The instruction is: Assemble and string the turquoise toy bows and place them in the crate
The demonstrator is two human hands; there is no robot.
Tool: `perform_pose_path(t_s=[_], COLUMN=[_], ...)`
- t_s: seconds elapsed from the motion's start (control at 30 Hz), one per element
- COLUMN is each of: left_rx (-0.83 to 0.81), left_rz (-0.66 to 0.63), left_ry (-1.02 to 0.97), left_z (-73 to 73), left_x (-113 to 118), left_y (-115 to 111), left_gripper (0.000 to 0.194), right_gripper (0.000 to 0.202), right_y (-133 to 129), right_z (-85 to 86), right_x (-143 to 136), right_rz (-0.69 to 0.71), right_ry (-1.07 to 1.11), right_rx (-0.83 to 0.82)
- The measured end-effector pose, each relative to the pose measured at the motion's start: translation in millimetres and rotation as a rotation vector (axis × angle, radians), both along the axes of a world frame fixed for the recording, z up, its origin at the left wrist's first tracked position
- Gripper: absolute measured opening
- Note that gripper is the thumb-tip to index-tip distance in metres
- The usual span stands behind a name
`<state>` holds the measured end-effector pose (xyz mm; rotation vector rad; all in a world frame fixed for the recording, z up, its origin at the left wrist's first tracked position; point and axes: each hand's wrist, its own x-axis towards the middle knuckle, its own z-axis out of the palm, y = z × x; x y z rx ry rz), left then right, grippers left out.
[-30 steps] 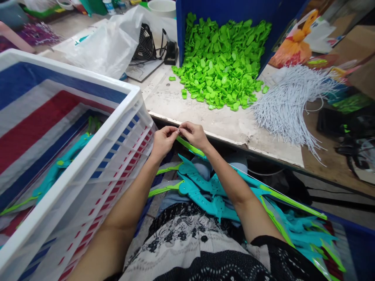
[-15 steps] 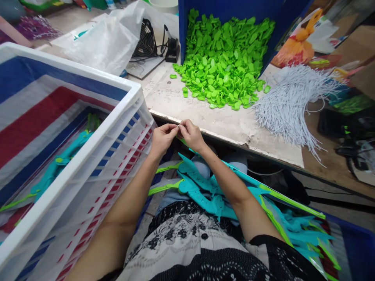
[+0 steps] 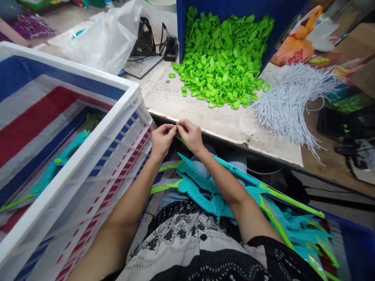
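My left hand point(image 3: 161, 139) and my right hand point(image 3: 190, 136) meet fingertip to fingertip just off the table's front edge. Both are closed in a pinch around a tiny pale thing, too small to make out. A bright green strip shows just below the fingers. Under my forearms, across my lap, lie teal plastic pieces point(image 3: 193, 191) with green limbs and clear film; their kind is not plain. A long teal and green bar point(image 3: 290, 199) runs beneath my right arm, partly hidden by it.
A white slatted crate point(image 3: 129, 101), lined with striped cloth, stands at left with a teal and green piece point(image 3: 55, 164) inside. On the table point(image 3: 164, 93) are a heap of green plastic parts point(image 3: 222, 66), a bundle of white strings point(image 3: 293, 101) and a black fan point(image 3: 143, 39).
Both hands keep their pinch together, with only a slight shift of the fingers. The whole view has moved a little; nothing else visibly differs.
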<state>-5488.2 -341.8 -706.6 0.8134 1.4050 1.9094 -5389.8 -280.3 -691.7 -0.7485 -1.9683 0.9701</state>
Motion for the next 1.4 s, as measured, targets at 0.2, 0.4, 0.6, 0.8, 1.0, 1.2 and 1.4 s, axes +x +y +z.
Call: perform_pose_path(t_s=[0.2,0.4,0.6,0.8,1.0,1.2,1.4], left_rx=[-0.092,-0.074,-0.159,-0.165,-0.095,-0.066,-0.08], left_rz=[0.083,0.059,0.078,0.055,0.02,0.083,0.143], left_ry=[0.207,0.644,0.44,-0.041,-0.155,-0.034,0.384], left_z=[-0.4,8.8,11.6,16.0,18.7,11.1,7.6], left_x=[0,-2,2,-2,-2,4,9], left_y=[-3,-11,-6,1,1,-2,-7], left_gripper=[0.02,0.015,0.017,0.016,0.017,0.018,0.016], right_gripper=[0.021,0.021,0.024,0.021,0.019,0.018,0.015], right_y=[3,16,9,5,7,11,12], right_z=[5.3,19.1,4.7,-10.4,-4.6,4.5,10.7], right_x=[7,15,10,4,4,7,11], right_rz=[0.071,0.143,0.062,0.066,0.112,0.137,0.082], right_ry=[-0.135,-0.381,-0.366,-0.081,0.024,-0.02,-0.229], right_rx=[0.164,0.261,0.414,0.31,0.258,0.166,0.255])
